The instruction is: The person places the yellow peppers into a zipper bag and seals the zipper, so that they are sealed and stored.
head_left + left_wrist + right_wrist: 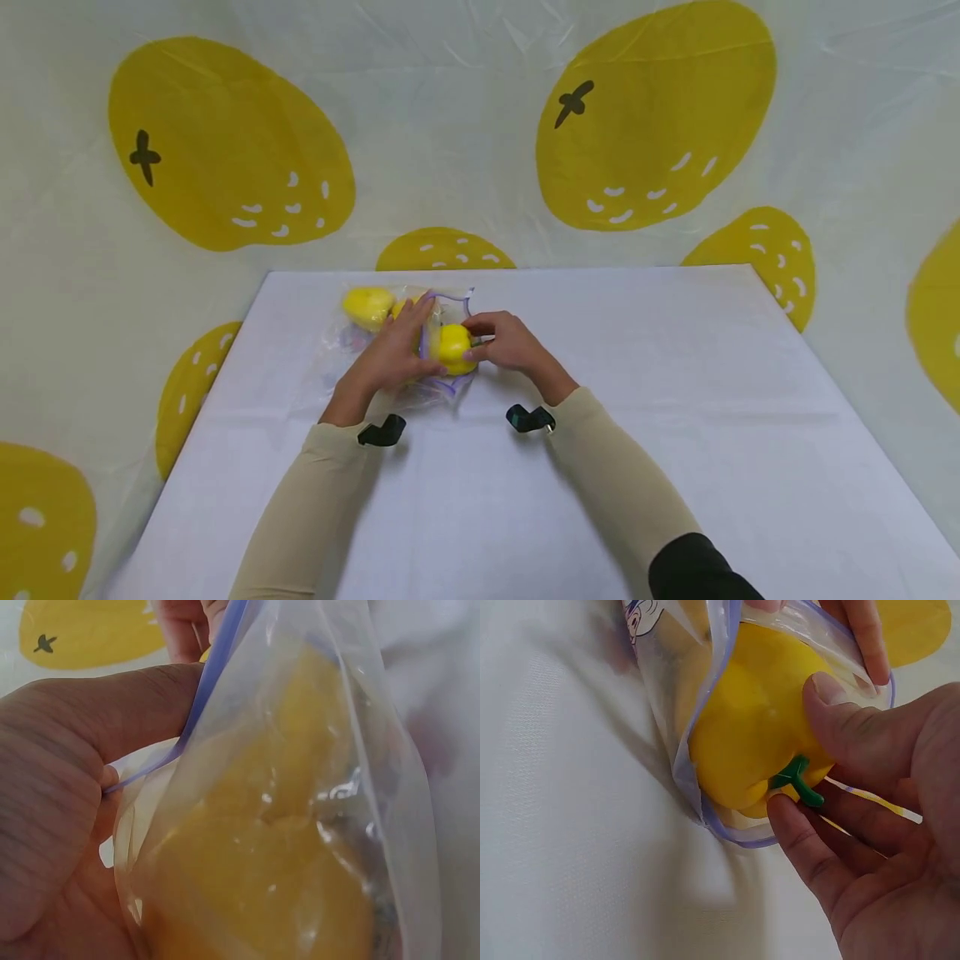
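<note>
While the mouth of a clear bag [347, 342] is held by the left hand [393, 350], a yellow pepper [453, 348] is pinched there by the right hand [512, 343].
For a clean pass, the purple rim [214, 675] should probably be kept stretched wide and the pepper guided squarely, so that neither bag nor green stem [791, 775] is snagged. The pepper is set partly inside the mouth, left of the middle of the surface [675, 375] and toward its far edge. By the left hand, the rim is gripped between thumb and fingers; by the right, loosely curved, the stem end is clasped between thumb and fingertips.
</note>
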`<action>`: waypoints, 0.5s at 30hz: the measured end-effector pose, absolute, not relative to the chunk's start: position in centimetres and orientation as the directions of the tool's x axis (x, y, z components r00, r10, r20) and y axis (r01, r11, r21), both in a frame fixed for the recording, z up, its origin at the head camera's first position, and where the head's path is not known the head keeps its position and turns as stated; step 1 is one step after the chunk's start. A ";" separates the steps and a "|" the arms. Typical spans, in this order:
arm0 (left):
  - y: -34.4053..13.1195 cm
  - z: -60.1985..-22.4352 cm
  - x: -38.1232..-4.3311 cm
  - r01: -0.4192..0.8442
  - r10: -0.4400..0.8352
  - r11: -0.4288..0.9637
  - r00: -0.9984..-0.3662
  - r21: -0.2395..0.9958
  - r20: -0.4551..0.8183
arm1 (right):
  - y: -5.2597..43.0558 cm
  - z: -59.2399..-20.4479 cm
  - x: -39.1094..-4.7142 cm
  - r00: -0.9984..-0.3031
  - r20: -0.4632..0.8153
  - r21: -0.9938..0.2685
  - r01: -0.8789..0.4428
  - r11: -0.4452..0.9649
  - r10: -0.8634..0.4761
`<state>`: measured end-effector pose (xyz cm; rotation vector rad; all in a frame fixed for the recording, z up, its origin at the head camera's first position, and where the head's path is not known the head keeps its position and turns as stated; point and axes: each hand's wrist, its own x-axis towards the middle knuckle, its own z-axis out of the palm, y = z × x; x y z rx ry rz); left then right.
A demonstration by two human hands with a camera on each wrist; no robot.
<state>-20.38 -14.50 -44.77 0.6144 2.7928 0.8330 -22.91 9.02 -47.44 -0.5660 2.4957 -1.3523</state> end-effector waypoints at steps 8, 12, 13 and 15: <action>-14.5 -44.1 -20.2 0.329 0.428 0.759 -0.902 0.562 -0.050 | 8.5 -47.8 -23.0 -0.902 -0.027 -0.838 -0.214 0.501 -0.430; -14.6 -44.0 -20.1 0.317 0.424 0.752 -0.904 0.578 -0.056 | 8.3 -47.8 -22.9 -0.907 -0.044 -0.833 -0.197 0.517 -0.418; -14.6 -43.9 -20.1 0.318 0.425 0.750 -0.903 0.581 -0.055 | 8.2 -47.8 -22.9 -0.908 -0.051 -0.835 -0.190 0.517 -0.415; -14.7 -44.0 -20.1 0.319 0.428 0.745 -0.902 0.585 -0.054 | 8.1 -47.8 -22.8 -0.909 -0.064 -0.844 -0.172 0.509 -0.413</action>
